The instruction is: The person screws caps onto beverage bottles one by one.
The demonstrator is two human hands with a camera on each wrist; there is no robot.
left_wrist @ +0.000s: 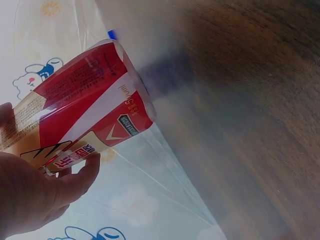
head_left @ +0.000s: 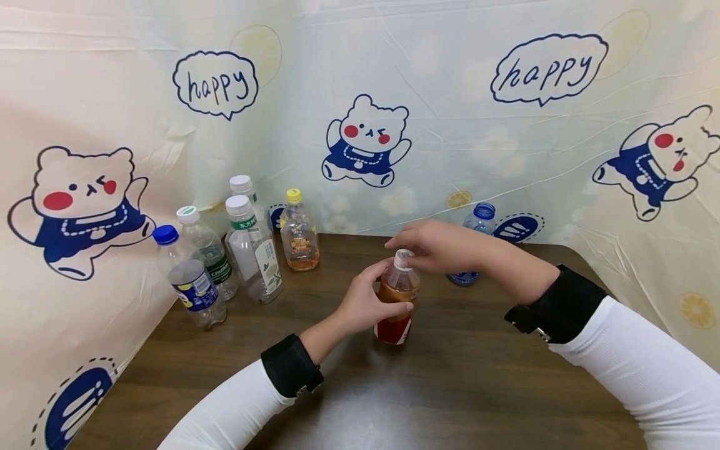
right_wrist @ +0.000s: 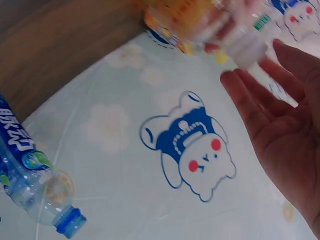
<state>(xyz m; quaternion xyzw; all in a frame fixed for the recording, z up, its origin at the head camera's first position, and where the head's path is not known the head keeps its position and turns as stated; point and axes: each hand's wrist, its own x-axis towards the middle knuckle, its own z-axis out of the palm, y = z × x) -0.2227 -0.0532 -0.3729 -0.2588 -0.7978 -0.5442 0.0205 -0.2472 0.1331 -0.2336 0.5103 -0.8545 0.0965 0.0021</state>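
Observation:
My left hand (head_left: 371, 297) grips a plastic bottle (head_left: 392, 328) round its middle, thumb on the near side. The bottle stands nearly upright over the table, with a red and white label, an amber upper part and a white cap (head_left: 403, 259). In the left wrist view the bottle's red label (left_wrist: 90, 95) and base show beyond the fingers. My right hand (head_left: 435, 245) is at the cap from the right. The right wrist view shows its fingers (right_wrist: 250, 97) extended and spread beside the cap (right_wrist: 247, 50), not wrapped round it.
At the back left stand several bottles: one with a blue cap (head_left: 194, 290), one with a green label (head_left: 216, 262), white-capped ones (head_left: 253, 265) and a yellow-capped one (head_left: 300, 240). Behind my right hand is a blue bottle (head_left: 480, 219) with an open mouth. A printed cloth (head_left: 450, 156) borders the brown table (head_left: 461, 387).

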